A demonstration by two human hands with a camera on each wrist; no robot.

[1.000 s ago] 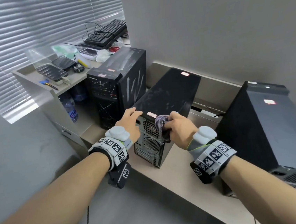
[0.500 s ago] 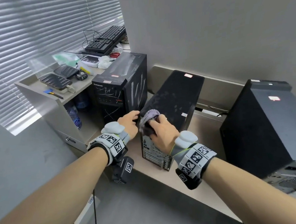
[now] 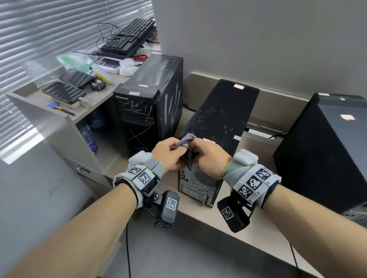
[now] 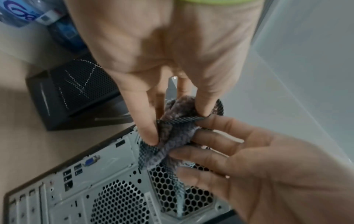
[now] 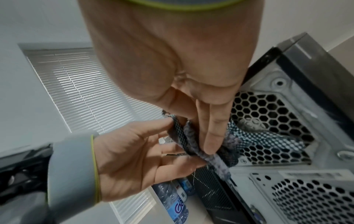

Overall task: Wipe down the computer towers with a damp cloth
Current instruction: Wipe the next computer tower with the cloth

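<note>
Head view: left hand (image 3: 168,154) and right hand (image 3: 209,156) both pinched grey cloth (image 3: 186,142) above middle computer tower (image 3: 219,121). Left wrist view: fingertips (image 4: 151,136) gripped cloth. Right wrist view: same shared grip.

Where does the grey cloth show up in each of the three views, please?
Head: cloth, centre, between both hands above the middle tower.
Left wrist: cloth, centre, pinched from above and from the right.
Right wrist: cloth, centre right.
Shared landmark: the middle tower's honeycomb vent.
</note>
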